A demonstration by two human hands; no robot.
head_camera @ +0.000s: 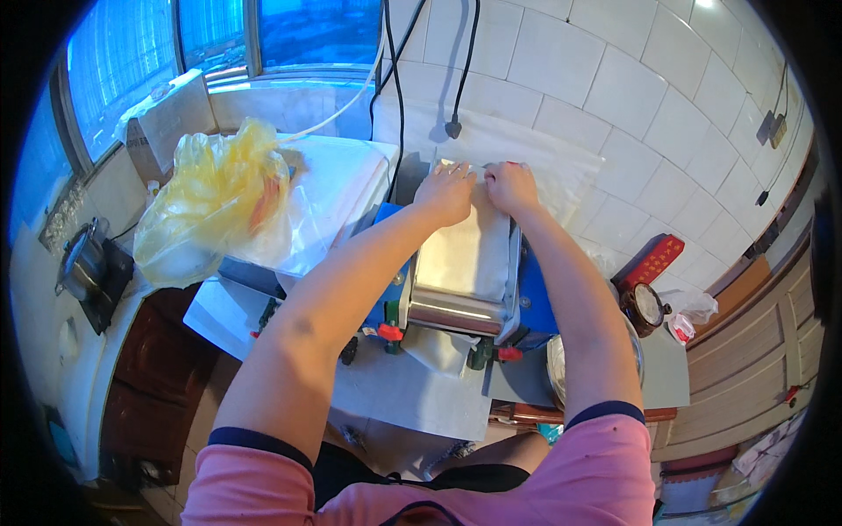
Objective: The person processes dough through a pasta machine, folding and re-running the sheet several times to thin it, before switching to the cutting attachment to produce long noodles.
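Observation:
A pale dough sheet lies along the sloping metal bed of a dough-rolling machine with blue side housings. Its near end meets a shiny steel roller. My left hand rests at the far left part of the sheet, back up, with the fingertips partly hidden. Beside it, my right hand has its fingers curled at the far right edge of the dough, thumb side inward. Red knobs stick out at the machine's front, above a white sheet.
A yellow plastic bag lies on a white box-like surface at left. Black cables hang behind; one ends in a plug. At right stand a brown lidded pot and a red box. A steel pot stands far left.

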